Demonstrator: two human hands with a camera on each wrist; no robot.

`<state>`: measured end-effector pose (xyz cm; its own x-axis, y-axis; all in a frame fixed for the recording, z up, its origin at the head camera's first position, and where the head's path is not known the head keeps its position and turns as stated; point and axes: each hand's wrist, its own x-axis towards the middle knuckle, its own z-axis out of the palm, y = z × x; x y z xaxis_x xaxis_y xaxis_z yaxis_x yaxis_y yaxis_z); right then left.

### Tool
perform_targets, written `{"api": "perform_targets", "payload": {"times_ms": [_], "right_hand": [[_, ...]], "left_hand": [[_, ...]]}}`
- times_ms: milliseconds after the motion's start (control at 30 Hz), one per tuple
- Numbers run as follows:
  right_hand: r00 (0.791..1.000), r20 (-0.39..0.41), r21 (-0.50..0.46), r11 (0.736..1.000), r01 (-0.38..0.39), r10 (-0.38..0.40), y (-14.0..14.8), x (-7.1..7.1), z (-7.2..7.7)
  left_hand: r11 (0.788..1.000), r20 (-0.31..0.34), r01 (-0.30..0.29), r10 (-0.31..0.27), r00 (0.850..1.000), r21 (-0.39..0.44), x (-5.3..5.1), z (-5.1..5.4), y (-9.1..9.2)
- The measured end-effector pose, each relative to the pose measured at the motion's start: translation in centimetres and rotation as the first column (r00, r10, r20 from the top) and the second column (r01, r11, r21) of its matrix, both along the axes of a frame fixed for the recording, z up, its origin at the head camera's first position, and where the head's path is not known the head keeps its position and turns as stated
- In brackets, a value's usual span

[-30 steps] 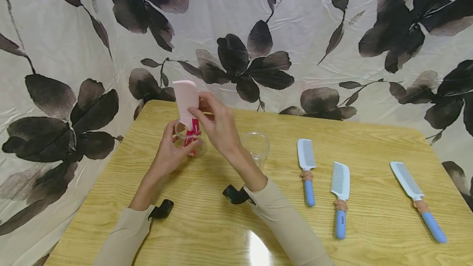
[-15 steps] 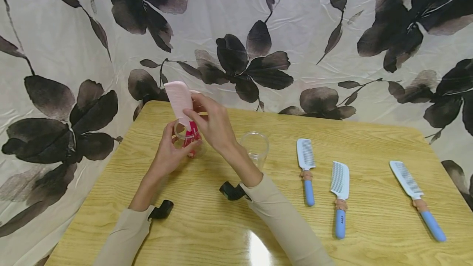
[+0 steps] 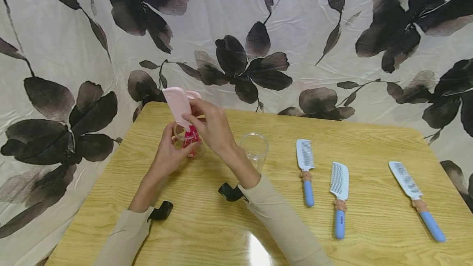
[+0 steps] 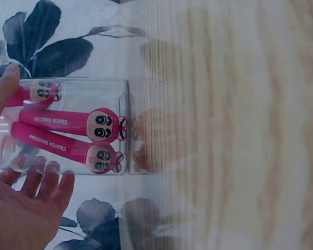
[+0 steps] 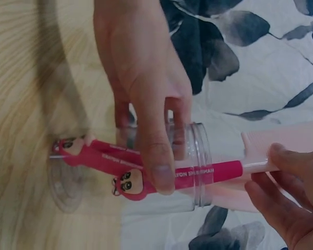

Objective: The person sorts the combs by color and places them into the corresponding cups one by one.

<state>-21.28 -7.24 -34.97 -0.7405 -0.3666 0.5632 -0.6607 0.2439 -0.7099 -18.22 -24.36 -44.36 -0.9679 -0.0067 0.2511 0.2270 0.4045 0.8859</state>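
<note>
The left hand [image 3: 168,151] grips a clear jar [image 4: 88,94] around its side, fingers and thumb on opposite walls. Inside the jar, several red handles with cartoon faces [image 4: 101,125] stand with their face ends at the bottom in the left wrist view. The right hand [image 3: 214,126] pinches a pink comb [image 3: 177,102] near where its head meets the red handle. That handle [image 5: 219,172] reaches through the jar's mouth in the right wrist view. Another pink comb head [image 3: 194,93] shows behind the right hand's fingers.
A second clear jar [image 3: 255,145] stands right of the hands, partly behind the right forearm. Three blue combs [image 3: 306,155] [image 3: 340,180] [image 3: 408,180] lie apart on the wooden table [image 3: 192,225]. A flowered cloth [image 3: 177,32] hangs behind.
The pink comb in the right hand has tilted and shifted left, then moved slightly lower into the jar. The right hand moved a little left with it; the left hand kept its grip.
</note>
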Motion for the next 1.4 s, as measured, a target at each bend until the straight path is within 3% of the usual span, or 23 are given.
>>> {"api": "perform_targets", "payload": {"times_ms": [267,600,1167,1400], "right_hand": [[1.000,0.016,0.228,0.974,0.011,-0.015,0.1,0.3,-1.8],[1.000,-0.015,0.189,0.982,0.000,0.003,0.7,0.7,-2.4],[0.999,-0.051,0.133,0.991,-0.003,0.009,3.2,2.2,-2.1],[0.998,-0.064,0.103,0.995,0.001,0.006,4.3,2.7,-2.1]], "left_hand": [[1.000,-0.021,0.020,-0.020,1.000,0.024,0.0,-0.1,0.2],[0.997,-0.049,0.059,-0.056,0.997,0.055,-0.1,0.0,0.7],[0.999,-0.005,-0.010,0.010,1.000,0.036,-0.2,-0.3,0.4],[0.998,0.007,-0.002,0.001,1.000,0.065,0.0,-0.1,0.5]]}}
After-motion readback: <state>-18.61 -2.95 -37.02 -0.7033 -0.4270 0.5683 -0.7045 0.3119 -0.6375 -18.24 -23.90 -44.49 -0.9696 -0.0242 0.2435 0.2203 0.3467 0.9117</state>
